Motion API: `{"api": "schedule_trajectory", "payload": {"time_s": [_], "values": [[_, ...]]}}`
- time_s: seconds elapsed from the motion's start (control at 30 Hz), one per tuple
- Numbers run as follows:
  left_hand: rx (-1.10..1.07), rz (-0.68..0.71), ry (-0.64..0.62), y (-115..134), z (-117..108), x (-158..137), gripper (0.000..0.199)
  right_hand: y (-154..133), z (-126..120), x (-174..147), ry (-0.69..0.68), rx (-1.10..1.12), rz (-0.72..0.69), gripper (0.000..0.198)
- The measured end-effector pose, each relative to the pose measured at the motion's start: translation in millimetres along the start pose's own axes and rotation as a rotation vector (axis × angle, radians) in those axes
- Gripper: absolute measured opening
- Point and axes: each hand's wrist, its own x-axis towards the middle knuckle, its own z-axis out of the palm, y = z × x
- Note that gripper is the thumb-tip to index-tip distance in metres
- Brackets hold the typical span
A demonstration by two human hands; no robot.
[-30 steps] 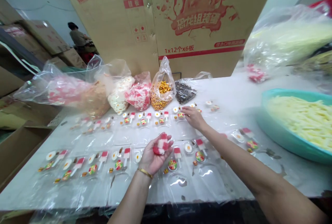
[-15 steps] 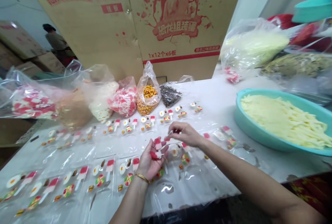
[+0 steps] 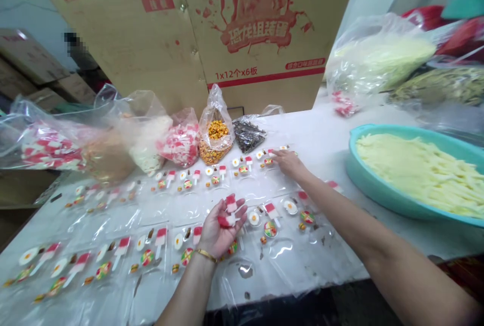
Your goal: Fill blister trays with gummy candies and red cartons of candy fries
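My left hand lies palm up over the near row, its fingers loosely curled around a couple of small red-and-white popsicle-shaped pieces. My right hand reaches to the far row, fingertips together at a small popsicle piece; part of it is hidden by the fingers. That piece is over a clear plastic pouch with a fried-egg piece and a small pizza-like disc. Similar sets lie in the near row, including a fried-egg piece, a round pizza-like piece and a tiny burger piece.
Along the back stand clear bags of small pieces: pink-and-white, orange-yellow and dark brown. Behind them rises a large printed carton. A turquoise basin of pale yellow pieces is at the right. Another person is far left.
My right hand has moved from beside my left palm away to the far row on the right. The left hand stays nearly in place, still holding popsicle pieces.
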Motion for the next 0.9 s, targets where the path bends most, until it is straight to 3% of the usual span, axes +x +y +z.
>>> {"api": "schedule_trajectory", "payload": {"time_s": [0.1, 0.17, 0.23, 0.3, 0.37, 0.43, 0.53, 0.63, 0.77, 0.9], "values": [[0.023, -0.008, -0.066, -3.3, 7.1, 7.0, 0.033, -46.4, -9.0, -12.7, 0.058, 0.34, -0.075, 0.022], [0.049, 0.006, -0.084, -7.2, 12.6, 11.7, 0.033, -82.7, -13.9, -23.9, -0.153, 0.605, -0.166, 0.016], [0.067, 0.01, -0.098, -10.9, 16.9, 14.3, 0.032, -108.6, -16.3, -33.1, -0.364, 0.855, -0.122, 0.013], [0.067, -0.015, -0.112, -13.0, 18.1, 14.3, 0.031, -111.4, -17.1, -35.8, -0.398, 1.083, 0.01, 0.013], [0.051, -0.043, -0.106, -12.6, 15.8, 12.5, 0.031, -86.4, -19.8, -31.4, -0.24, 1.199, 0.138, 0.013], [0.037, -0.055, -0.086, -10.5, 11.6, 9.2, 0.031, -39.5, -25.5, -22.3, -0.004, 1.133, 0.263, 0.012], [0.012, -0.034, -0.036, -6.4, 6.0, 1.8, 0.028, 41.8, -32.4, -4.9, 0.227, 0.8, 0.541, 0.017], [0.002, -0.002, 0.036, -3.1, 3.5, -5.2, 0.026, 98.3, -28.0, 13.7, 0.192, 0.426, 0.667, 0.023], [0.014, 0.027, 0.097, -0.6, 2.6, -8.7, 0.025, 120.2, -12.6, 32.9, 0.047, 0.155, 0.649, 0.024], [0.009, 0.042, 0.127, 0.4, 3.0, -7.5, 0.024, 118.6, -4.3, 33.4, 0.043, 0.037, 0.528, 0.026]]}}
